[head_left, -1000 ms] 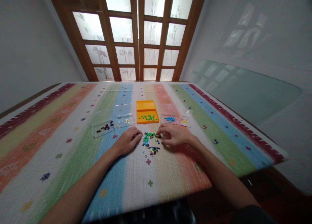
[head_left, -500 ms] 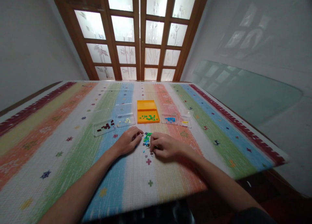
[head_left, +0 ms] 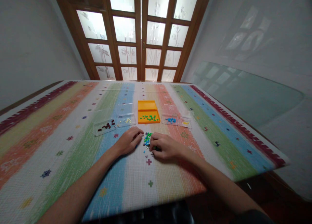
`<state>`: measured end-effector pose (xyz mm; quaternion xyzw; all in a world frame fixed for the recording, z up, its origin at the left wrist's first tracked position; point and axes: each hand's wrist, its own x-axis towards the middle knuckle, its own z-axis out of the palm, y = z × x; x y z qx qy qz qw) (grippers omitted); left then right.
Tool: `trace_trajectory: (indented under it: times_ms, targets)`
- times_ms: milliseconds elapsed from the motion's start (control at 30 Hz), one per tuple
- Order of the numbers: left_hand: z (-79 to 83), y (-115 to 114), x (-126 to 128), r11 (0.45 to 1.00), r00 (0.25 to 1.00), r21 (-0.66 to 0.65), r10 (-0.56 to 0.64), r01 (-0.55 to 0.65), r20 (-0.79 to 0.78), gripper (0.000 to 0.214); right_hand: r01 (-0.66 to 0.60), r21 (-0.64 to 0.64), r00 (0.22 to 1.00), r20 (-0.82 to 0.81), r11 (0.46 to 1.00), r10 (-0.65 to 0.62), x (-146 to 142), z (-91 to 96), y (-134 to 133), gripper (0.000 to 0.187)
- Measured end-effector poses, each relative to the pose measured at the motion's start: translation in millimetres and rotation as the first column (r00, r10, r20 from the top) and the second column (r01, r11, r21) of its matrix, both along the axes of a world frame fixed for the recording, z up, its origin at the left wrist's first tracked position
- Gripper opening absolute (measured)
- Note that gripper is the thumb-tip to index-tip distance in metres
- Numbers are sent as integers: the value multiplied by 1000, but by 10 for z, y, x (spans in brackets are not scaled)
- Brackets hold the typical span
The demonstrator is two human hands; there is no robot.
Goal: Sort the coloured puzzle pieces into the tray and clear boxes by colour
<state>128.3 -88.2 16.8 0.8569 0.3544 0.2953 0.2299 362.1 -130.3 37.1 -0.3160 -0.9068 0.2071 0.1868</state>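
A small heap of mixed toy bricks (head_left: pixel 147 140), green, blue, dark and pale, lies on the striped tablecloth between my hands. My left hand (head_left: pixel 129 140) rests at the heap's left edge, fingers loosely bent, thumb and index tips slightly apart, nothing visible in them. On the right side, my right hand (head_left: pixel 163 146) is bent over the heap with thumb and fingers drawn together at the pieces. Whatever it pinches is hidden by the fingers; some green shows beneath the palm. A few tiny loose pieces (head_left: pixel 146 156) lie just below the heap.
Beyond the heap stands an open orange box (head_left: pixel 149 122) with green pieces. To its left are clear trays with pale pieces (head_left: pixel 128 120) and dark brown pieces (head_left: pixel 106 125); to its right, clear trays with blue pieces (head_left: pixel 170 120) and yellow pieces (head_left: pixel 185 123). The table's near edge (head_left: pixel 146 207) is close.
My right hand's fingers have shifted slightly over the near right part of the heap, covering a little more of it. My left hand stays in place. The view has moved slightly.
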Motion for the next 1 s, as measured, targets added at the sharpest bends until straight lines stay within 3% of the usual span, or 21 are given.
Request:
trace_trajectory:
  times_ms: [167, 333, 767, 1000]
  targets:
    - [7, -1, -6, 999, 1000, 36, -28, 28, -6, 22, -14, 10, 996, -84, 1000, 15, -5, 6, 18, 11]
    - [0, -1, -10, 996, 997, 56, -67, 69, -29, 16, 73, 31, 986, -153, 997, -68, 41, -20, 107, 9]
    - [-13, 17, 3, 995, 995, 40, -93, 95, -34, 19, 190, 97, 973, -154, 977, -174, 17, -63, 155, 5]
    - [37, -29, 47, 981, 984, -180, -35, 68, 176, 22, 163, 247, 950, -301, 955, -84, -34, -89, 132, 11]
